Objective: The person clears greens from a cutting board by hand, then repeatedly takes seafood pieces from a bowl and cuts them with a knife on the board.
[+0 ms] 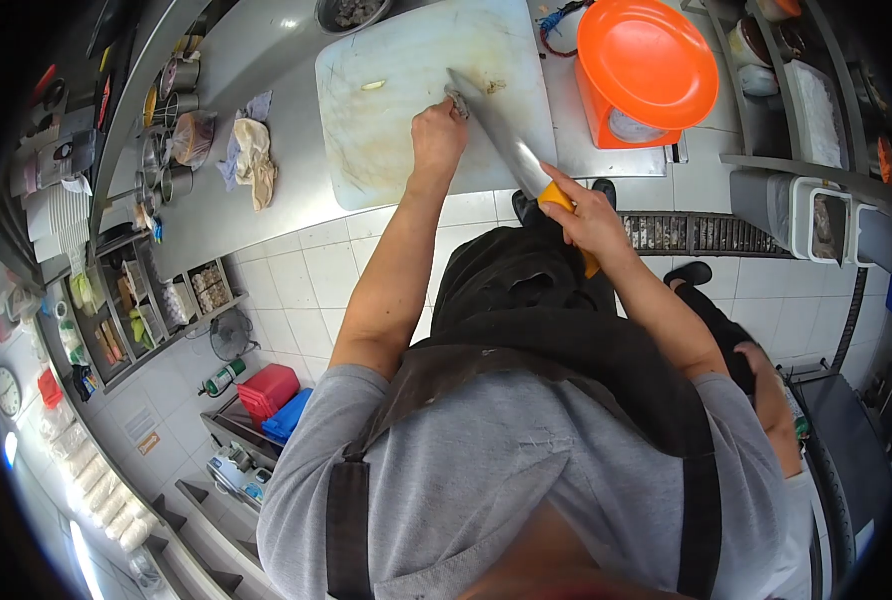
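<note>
My right hand (pixel 588 215) is wrapped round the yellow handle of a large kitchen knife (pixel 506 135). Its long blade slants up and left over a white cutting board (pixel 386 140), the tip close to my left hand (pixel 440 137). Those left fingers are closed in a pinch on a small greyish piece (pixel 457 100), possibly a raw shrimp, too small to be sure. The blade lies right beside this piece; whether they touch I cannot tell. A pale yellowish scrap (pixel 373 85) and a brownish smear (pixel 495 87) are on the board.
An orange scale with a wide pan (pixel 646 60) stands right of the board. A metal bowl of greyish pieces (pixel 351 12) sits at the back edge. Crumpled cloths (pixel 254 160) lie on the steel counter (pixel 296 90) at left. Another person's arm (pixel 769 405) shows close at right.
</note>
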Motion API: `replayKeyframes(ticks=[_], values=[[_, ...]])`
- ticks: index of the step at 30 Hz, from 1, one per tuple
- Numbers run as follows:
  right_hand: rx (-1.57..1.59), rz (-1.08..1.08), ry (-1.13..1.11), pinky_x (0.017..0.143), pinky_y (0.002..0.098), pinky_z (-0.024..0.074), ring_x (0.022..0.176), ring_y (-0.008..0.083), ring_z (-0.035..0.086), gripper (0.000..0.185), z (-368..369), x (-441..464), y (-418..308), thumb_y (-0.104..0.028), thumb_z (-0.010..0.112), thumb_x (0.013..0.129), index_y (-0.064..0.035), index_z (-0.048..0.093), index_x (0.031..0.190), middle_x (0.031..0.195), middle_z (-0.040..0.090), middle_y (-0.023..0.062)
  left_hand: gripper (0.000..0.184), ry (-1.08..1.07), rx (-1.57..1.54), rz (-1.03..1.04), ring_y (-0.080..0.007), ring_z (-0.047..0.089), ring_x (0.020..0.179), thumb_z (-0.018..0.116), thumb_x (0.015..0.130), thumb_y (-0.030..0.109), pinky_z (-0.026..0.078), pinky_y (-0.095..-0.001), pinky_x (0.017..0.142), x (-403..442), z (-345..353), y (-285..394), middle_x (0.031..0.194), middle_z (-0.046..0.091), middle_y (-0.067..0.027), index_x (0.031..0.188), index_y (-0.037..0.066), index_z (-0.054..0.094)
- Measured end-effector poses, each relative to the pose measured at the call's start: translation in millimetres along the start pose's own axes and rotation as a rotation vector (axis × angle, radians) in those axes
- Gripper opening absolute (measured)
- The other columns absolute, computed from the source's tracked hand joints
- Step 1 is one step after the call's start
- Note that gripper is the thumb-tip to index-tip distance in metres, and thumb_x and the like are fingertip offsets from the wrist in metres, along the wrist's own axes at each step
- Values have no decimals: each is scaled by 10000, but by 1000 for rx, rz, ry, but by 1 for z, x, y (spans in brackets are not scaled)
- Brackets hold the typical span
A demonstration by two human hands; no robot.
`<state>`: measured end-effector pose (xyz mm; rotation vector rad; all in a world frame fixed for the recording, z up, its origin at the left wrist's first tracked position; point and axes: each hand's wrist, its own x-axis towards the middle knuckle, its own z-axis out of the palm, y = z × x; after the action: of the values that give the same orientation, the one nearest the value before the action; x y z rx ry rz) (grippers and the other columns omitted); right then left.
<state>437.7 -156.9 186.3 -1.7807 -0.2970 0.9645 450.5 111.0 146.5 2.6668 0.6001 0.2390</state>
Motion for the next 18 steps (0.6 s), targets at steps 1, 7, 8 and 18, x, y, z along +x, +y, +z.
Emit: replayKeyframes(ticks=[1, 7, 8, 18], values=[[-4, -3, 3, 520, 302, 473, 489, 155, 540, 582, -2, -1, 0, -190, 651, 902, -203, 454, 1449, 675, 565, 85, 218, 12, -16, 18, -405, 665, 760, 577, 851, 106, 542, -451, 717, -2, -1, 0, 812, 668, -245, 996, 13, 712], [-155, -34, -5, 634, 388, 507, 616, 298, 627, 565, -10, -8, -7, -218, 644, 904, -207, 454, 1437, 775, 639, 193, 238, -5, -34, 11, -399, 665, 772, 569, 860, 117, 542, -443, 721, -1, -1, -2, 835, 669, -241, 1019, 32, 724], [-219, -80, 18, 694, 414, 508, 721, 346, 641, 565, -7, -7, -3, -220, 642, 904, -208, 452, 1437, 849, 656, 209, 239, 2, -38, 18, -399, 665, 772, 565, 859, 113, 542, -443, 722, 0, -1, -2, 836, 669, -241, 1018, 33, 724], [-334, -204, 41, 868, 446, 489, 992, 418, 614, 571, -12, -6, -8, -205, 638, 899, -190, 445, 1436, 1088, 666, 208, 242, -12, -60, -16, -398, 664, 781, 561, 857, 106, 539, -446, 731, -1, 0, -3, 842, 669, -243, 1024, 31, 720]])
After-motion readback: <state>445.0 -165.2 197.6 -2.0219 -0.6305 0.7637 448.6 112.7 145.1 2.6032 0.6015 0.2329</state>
